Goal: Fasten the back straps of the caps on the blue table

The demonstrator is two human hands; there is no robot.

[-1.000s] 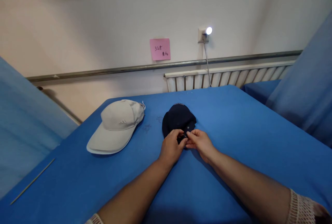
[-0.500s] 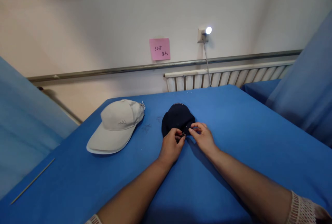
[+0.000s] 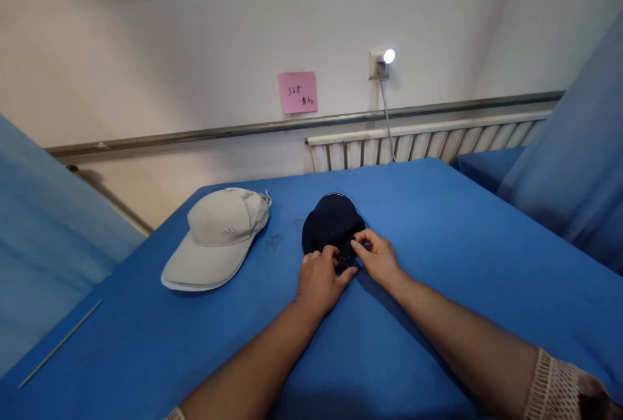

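One blk. cap is being worked. L. hand is now spreading thumb from fingers, prob. easing grip; R. hand is pinching the edge.

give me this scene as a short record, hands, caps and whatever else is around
left hand: at the black cap's near edge
right hand: thumb and finger pinching the black cap's near right side
black cap: on the blue table
pale cap: left of it, untouched
stick: table's left side
note: pink, on the wall
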